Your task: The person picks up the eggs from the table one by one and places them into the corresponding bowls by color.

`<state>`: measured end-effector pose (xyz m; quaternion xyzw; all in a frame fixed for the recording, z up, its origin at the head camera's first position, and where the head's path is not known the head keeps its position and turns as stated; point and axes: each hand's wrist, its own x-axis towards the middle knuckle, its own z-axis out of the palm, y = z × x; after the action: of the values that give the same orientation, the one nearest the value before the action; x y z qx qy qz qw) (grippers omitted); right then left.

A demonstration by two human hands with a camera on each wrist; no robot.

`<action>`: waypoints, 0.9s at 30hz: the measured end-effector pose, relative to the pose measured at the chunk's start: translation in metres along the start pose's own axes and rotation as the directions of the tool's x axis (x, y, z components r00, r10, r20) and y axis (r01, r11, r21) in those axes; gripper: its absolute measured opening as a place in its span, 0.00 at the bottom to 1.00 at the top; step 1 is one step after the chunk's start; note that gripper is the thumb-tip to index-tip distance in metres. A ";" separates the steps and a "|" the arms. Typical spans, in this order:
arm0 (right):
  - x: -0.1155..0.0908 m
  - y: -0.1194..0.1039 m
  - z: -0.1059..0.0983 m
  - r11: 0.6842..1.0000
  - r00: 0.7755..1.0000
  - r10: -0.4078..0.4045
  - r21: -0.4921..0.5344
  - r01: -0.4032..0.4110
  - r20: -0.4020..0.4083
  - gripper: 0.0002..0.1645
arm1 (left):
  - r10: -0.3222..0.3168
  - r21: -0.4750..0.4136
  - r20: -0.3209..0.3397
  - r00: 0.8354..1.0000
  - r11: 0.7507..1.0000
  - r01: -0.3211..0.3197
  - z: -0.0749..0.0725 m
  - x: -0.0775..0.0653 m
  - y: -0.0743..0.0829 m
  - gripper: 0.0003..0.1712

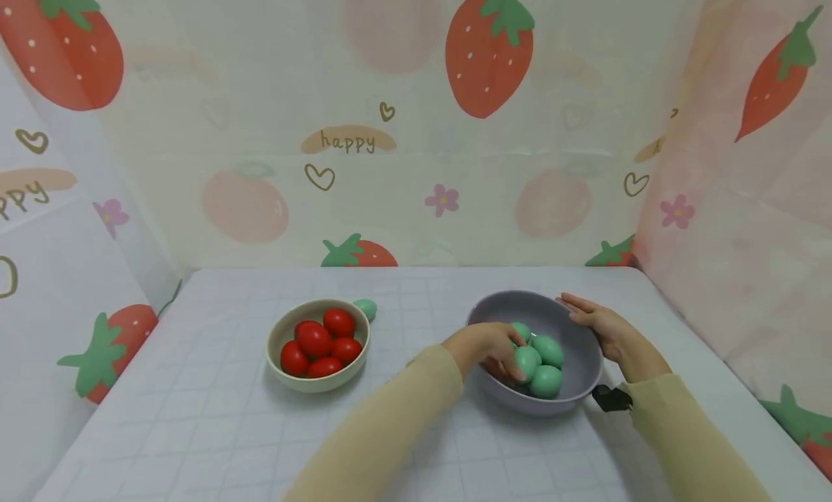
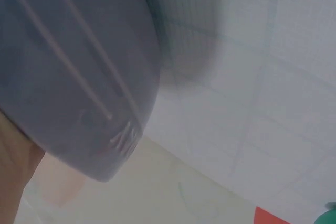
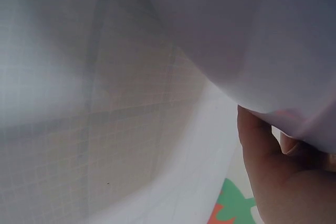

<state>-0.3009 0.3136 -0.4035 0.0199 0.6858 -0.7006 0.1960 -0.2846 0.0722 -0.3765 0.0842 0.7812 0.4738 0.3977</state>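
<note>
A grey-purple bowl [image 1: 588, 357] on the right side of the table holds several green eggs [image 1: 548, 350]. My left hand [image 1: 490, 347] reaches over its near left rim, thumb and fingers bent around one green egg [image 1: 527, 361]. At the far right rim, my right hand [image 1: 607, 329] holds the bowl, its fingertips right at the edge. The right wrist view shows the fingers [image 3: 257, 140] against the bowl's outer wall [image 3: 252, 51]. In the left wrist view the bowl's side [image 2: 79, 77] fills the upper left and hides the fingers and eggs.
A cream bowl [image 1: 273, 357] with several red eggs [image 1: 314, 339] stands left of centre. Behind its right rim lies another green egg [image 1: 367, 309]. A pale checked cloth [image 1: 214, 430] covers the table, and strawberry-printed sheets [image 1: 416, 220] stand behind and at both sides.
</note>
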 end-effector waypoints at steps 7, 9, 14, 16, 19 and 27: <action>-0.002 -0.001 -0.001 1.000 1.000 -0.002 0.002 0.002 0.001 0.42 | -0.020 0.011 -0.056 0.998 1.000 0.021 0.008 0.003 0.001 0.30; -0.001 -0.001 -0.001 1.000 1.000 0.003 -0.008 -0.003 -0.004 0.42 | -0.017 0.025 -0.072 0.997 1.000 0.019 0.010 0.005 0.000 0.30; 0.000 -0.001 -0.001 1.000 1.000 0.009 -0.023 -0.009 -0.007 0.41 | -0.011 0.063 -0.123 0.992 0.998 0.019 0.016 0.008 0.000 0.28; 0.000 -0.001 -0.001 1.000 1.000 0.009 -0.027 -0.009 -0.003 0.41 | -0.010 0.114 -0.154 0.988 0.993 0.028 0.018 0.010 0.000 0.29; -0.001 -0.002 -0.001 1.000 1.000 0.007 -0.031 -0.007 0.000 0.40 | -0.003 0.202 -0.203 0.979 0.978 0.045 0.022 0.011 0.000 0.30; -0.001 -0.001 0.000 1.000 1.000 0.007 0.004 -0.007 -0.004 0.41 | -0.062 0.295 -0.266 0.962 0.945 0.142 0.023 0.012 0.001 0.20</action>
<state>-0.2997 0.3135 -0.4025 0.0239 0.6849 -0.7012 0.1969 -0.2770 0.0946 -0.3879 0.0438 0.8937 0.3302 0.3004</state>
